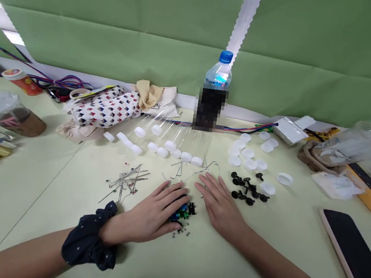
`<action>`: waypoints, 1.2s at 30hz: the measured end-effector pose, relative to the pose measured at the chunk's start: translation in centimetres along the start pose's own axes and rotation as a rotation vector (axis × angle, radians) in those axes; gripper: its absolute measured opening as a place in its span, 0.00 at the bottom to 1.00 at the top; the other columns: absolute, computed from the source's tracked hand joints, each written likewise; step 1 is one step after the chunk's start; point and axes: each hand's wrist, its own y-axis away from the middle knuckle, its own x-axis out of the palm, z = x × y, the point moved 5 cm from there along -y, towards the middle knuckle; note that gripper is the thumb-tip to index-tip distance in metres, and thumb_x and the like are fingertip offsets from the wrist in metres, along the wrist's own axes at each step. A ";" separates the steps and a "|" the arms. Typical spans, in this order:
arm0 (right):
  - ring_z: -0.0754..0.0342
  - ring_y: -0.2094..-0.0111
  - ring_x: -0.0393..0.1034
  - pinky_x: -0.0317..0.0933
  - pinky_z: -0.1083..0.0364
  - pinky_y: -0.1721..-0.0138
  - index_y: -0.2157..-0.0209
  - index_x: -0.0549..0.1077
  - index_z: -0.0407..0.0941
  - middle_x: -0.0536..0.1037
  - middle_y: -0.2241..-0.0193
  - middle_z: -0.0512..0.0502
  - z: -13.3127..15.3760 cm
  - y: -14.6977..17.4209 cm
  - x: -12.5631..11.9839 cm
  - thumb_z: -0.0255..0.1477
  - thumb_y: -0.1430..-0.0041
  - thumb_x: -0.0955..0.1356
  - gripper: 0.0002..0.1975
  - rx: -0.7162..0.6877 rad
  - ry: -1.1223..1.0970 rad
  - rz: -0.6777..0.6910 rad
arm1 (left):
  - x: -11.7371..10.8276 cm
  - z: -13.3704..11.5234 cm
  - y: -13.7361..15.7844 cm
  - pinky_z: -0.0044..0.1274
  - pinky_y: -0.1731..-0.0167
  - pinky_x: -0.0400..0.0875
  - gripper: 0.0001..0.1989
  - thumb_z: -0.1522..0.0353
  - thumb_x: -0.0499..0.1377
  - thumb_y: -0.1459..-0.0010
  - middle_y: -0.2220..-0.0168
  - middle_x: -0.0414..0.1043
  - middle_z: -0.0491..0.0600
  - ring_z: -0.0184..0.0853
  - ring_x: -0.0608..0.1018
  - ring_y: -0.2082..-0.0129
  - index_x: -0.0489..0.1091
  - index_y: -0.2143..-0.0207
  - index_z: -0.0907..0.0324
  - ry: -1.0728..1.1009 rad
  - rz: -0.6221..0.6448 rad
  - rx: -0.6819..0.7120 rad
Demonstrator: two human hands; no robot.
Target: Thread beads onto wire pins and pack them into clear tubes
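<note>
My left hand (153, 214) lies palm down with its fingers stretched out, partly covering a small pile of blue, green and black parts (183, 212). Tiny metal bits (187, 233) are scattered by its thumb. To the right, my right hand (222, 210) rests flat, fingers extended, and its fingertips reach bent metal wires (215, 165). What lies beneath either palm is hidden. Thin metal rods (129, 178) with small coloured ends form a loose heap left of my left hand. Black flat-headed pieces (250, 194) sit beyond my right hand.
Clear tubes with white caps (170, 146) lie behind my hands. Loose white caps (248, 153) spread to the right. A water bottle (218, 77) stands by the green wall covering. A phone (354, 257) lies at right, a drink cup (20, 119) at left, a patterned cloth pouch (107, 108) behind.
</note>
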 end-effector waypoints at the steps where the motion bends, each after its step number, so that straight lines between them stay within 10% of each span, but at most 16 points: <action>1: 0.47 0.38 0.43 0.46 0.39 0.41 0.43 0.58 0.42 0.59 0.42 0.40 0.0 -0.3 0.0 0.19 0.40 0.56 0.24 -0.002 -0.001 -0.005 | 0.0 -0.1 0.0 0.41 0.40 0.43 0.28 0.60 0.46 0.38 0.39 0.52 0.54 0.42 0.48 0.37 0.46 0.38 0.60 -0.005 -0.004 0.006; 18: 0.53 0.37 0.40 0.46 0.50 0.40 0.42 0.58 0.49 0.53 0.39 0.47 2.3 -8.4 1.1 0.29 0.38 0.60 0.22 -0.459 -0.127 0.226 | -0.3 -1.1 0.2 0.39 0.42 0.46 0.23 0.61 0.47 0.38 0.45 0.63 0.50 0.43 0.59 0.43 0.55 0.41 0.55 -0.091 -0.096 0.145; 36: 0.51 0.38 0.45 0.51 0.46 0.41 0.45 0.63 0.42 0.59 0.42 0.41 0.6 -7.5 1.3 0.28 0.36 0.57 0.19 -0.295 -0.068 0.047 | -0.3 -1.4 0.1 0.33 0.44 0.48 0.22 0.63 0.44 0.36 0.41 0.58 0.48 0.39 0.59 0.41 0.51 0.40 0.52 -0.128 -0.036 0.242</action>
